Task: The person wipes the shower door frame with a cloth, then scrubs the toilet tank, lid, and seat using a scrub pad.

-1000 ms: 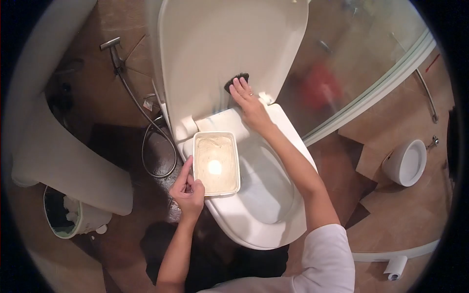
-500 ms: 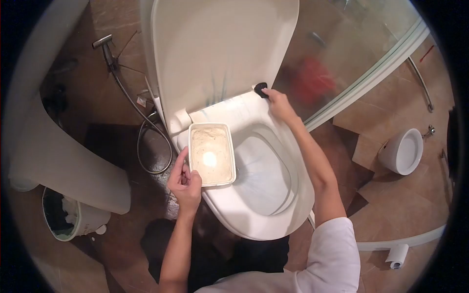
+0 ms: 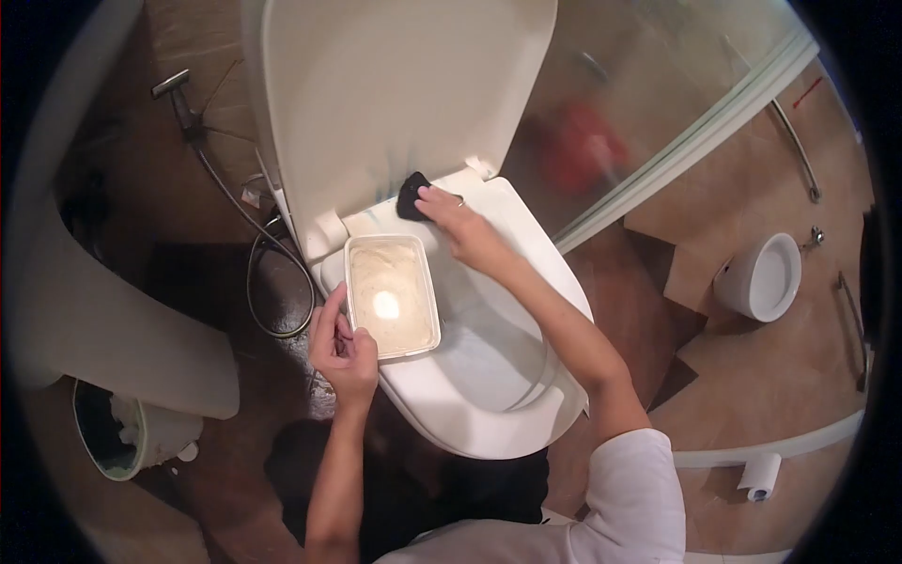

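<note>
My left hand (image 3: 346,352) grips the lower left side of a rectangular white tub (image 3: 390,296) with pale beige contents, held over the left part of the toilet seat (image 3: 451,418). A black scrubbing pad (image 3: 412,195) is under the fingertips of my right hand (image 3: 458,224), at the back of the seat near the foot of the raised toilet lid (image 3: 404,94). Bluish streaks mark the lid's lower part just beside the pad. The underside of the pad is hidden.
On the left are a hand sprayer (image 3: 178,94) with a looped hose, a white basin pedestal (image 3: 141,310) and a waste bin (image 3: 155,437). A glass panel (image 3: 676,113), a small white bowl-shaped fixture (image 3: 766,277) and a paper roll (image 3: 759,475) are at the right.
My right hand with the black pad went from the lid to the right hinge, then left along the back of the seat. The tub stays in my left hand; the whole view has shifted slightly.
</note>
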A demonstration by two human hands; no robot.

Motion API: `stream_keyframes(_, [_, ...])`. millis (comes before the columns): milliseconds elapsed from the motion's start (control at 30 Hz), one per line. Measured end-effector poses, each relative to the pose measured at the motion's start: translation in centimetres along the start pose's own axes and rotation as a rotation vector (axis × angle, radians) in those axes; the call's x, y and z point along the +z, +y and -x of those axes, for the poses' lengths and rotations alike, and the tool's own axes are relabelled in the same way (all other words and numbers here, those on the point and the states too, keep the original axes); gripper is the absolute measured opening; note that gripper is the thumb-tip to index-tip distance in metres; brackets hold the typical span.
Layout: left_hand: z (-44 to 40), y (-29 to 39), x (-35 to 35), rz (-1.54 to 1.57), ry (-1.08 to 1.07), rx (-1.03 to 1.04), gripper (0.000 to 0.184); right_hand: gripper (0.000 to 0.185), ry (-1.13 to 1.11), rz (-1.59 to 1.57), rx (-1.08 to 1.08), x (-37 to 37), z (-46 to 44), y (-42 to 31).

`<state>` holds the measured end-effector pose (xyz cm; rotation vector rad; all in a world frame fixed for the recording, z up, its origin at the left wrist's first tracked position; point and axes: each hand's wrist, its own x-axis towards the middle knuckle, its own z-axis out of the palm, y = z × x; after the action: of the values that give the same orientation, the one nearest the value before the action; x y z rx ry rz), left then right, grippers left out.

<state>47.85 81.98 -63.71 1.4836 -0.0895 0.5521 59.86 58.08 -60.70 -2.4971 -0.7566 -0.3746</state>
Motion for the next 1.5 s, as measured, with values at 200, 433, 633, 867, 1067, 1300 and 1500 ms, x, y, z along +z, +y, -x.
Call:
stream_keyframes(200, [0.0,0.2,0.1,0.070,0.006,-0.061,0.056,0.041,0.149,0.293,0.325,-1.4,0.3,3.3])
stream_keyframes(433, [-0.1,0.4,0.2,0.004,-0.006,-0.098,0.055,0.036,0.375,0.323,0.380,-3.1,0.8,6.9])
stream_keyframes(633, [-0.3,-0.5,0.5,0.026,0.003,-0.002,0.058,0.029,0.361,0.219,0.125,0.1,-0.7,5.4])
stream_keyframes(867, [-0.2,0.3,0.4,-0.006,-0.008,-0.025,0.056,0.028,0.364,0.487,0.189,0.3,-0.5,5.6])
stream_keyframes(1067, [-0.2,0.7,0.6,0.012,0.006,-0.064,0.055,0.025,0.217,0.225,0.382,-0.9,-2.7,5.8])
stream_keyframes(1300, [-0.3,-0.2,0.6,0.034,0.020,0.024,0.054,0.025,-0.024,0.140,0.228,-0.8,-5.8,4.4])
stream_keyframes(1500, [-0.2,-0.2,0.4,0.054,0.012,0.003,0.053,0.022,0.041,0.176,0.279,0.7,-6.1,4.3])
